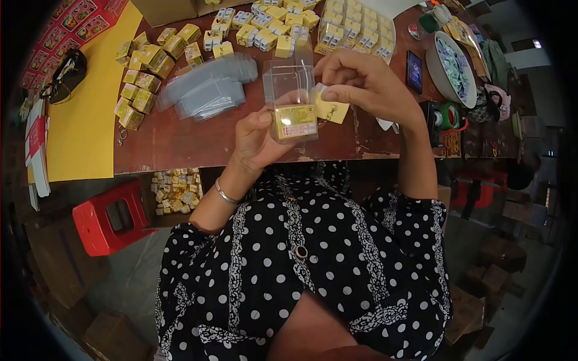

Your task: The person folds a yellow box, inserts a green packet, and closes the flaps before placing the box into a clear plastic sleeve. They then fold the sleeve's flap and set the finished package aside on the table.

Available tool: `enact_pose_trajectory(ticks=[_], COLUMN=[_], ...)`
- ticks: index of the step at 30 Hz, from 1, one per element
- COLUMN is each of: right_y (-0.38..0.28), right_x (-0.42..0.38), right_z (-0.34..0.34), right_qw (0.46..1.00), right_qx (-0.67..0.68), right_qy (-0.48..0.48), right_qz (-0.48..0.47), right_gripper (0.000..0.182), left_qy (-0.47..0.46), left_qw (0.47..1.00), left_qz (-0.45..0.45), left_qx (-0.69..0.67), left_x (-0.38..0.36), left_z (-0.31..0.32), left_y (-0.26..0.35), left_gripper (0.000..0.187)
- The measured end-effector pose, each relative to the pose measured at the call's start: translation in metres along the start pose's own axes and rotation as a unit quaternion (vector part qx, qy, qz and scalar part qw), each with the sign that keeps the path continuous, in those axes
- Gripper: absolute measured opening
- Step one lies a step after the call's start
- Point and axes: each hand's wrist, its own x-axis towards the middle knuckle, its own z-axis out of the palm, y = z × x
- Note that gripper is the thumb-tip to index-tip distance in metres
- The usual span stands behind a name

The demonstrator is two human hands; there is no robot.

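Observation:
My left hand (256, 139) is closed around a clear plastic box (288, 81), held upright over the table's front edge. Low inside that box sits a small yellow printed box (296, 122). Pinched in my right hand (367, 84) is a small yellow block with a keychain (332, 112), just right of the clear box. Its little metal chain hangs across the yellow face. Behind my hands lies a stack of flat clear plastic sleeves (214, 99).
Yellow printed boxes (144, 81) lie to the left, yellow-and-white blocks (262, 30) at the back. A filled clear tray (358, 27), a phone (414, 71) and a basin of packets (451, 66) stand right. A red stool (90, 222) and a container of yellow pieces (176, 191) are below.

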Motion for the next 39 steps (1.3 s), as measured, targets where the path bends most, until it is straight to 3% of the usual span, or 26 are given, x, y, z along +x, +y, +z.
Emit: enact_pose_trajectory(ticks=[1,3,7,9,13,16,18,19,21,23,24,29,34,35,36,38,39], right_y=[0.001,0.002,0.002,-0.003,0.015,0.018,0.013,0.009,-0.001,-0.001,0.003,0.007,0.007,0.009,0.009,0.008,0.011], right_x=[-0.003,-0.01,-0.02,-0.021,-0.021,-0.025,-0.029,-0.03,-0.022,-0.015,-0.011,-0.006,-0.005,-0.005,-0.006,-0.011,-0.015], right_z=[0.006,0.018,0.027,0.037,0.044,0.043,0.037,0.033,0.036,0.039,0.039,0.038,0.034,0.033,0.036,0.044,0.05], right_qw=[1.0,0.992,0.983,0.973,0.949,0.953,0.926,0.914,0.902,0.887,0.902,0.916,0.914,0.906,0.907,0.948,0.949], right_qx=[0.0,0.044,0.081,-0.083,-0.183,-0.122,0.048,0.097,0.113,0.127,0.047,-0.158,-0.254,-0.279,-0.278,-0.109,-0.108], right_qy=[-0.003,0.111,0.13,0.184,0.214,0.248,0.347,0.362,0.37,0.38,0.357,0.284,0.21,0.202,0.201,0.247,0.246], right_qz=[-0.002,-0.031,-0.101,-0.107,-0.141,-0.124,-0.142,-0.153,-0.191,-0.23,-0.24,-0.233,-0.236,-0.245,-0.245,-0.166,-0.166], right_gripper=[0.027,0.028,0.037,0.049,0.05,0.042,0.037,0.038,0.04,0.041,0.044,0.046,0.047,0.049,0.049,0.058,0.058], left_qy=[0.0,0.009,0.04,0.03,0.026,0.011,0.126,0.127,0.18,0.173,0.167,0.188,0.195,0.185,0.175,0.183,0.188], left_qw=[1.0,0.999,0.995,0.995,0.997,0.998,0.948,0.948,0.854,0.842,0.83,0.818,0.826,0.824,0.821,0.819,0.817], left_qz=[0.004,0.026,0.076,0.075,0.075,0.06,0.119,0.119,0.089,0.087,0.088,0.083,0.096,0.131,0.166,0.173,0.18], left_qx=[0.0,-0.038,-0.045,-0.053,-0.001,0.033,0.267,0.267,0.48,0.503,0.525,0.537,0.521,0.519,0.517,0.516,0.514], left_x=[-0.001,-0.003,-0.002,-0.004,-0.002,-0.003,-0.003,-0.006,-0.01,-0.011,-0.011,-0.014,-0.016,-0.014,-0.014,-0.017,-0.018], left_z=[0.001,0.003,0.003,-0.002,0.004,0.02,0.027,0.025,0.019,0.022,0.025,0.038,0.039,0.039,0.04,0.047,0.05], left_y=[0.001,0.001,0.001,0.003,0.002,0.01,0.017,0.019,0.022,0.015,0.012,0.011,0.007,0.005,0.003,0.001,0.001], left_gripper=[0.076,0.077,0.077,0.074,0.07,0.062,0.056,0.056,0.058,0.059,0.06,0.061,0.064,0.07,0.076,0.081,0.087])
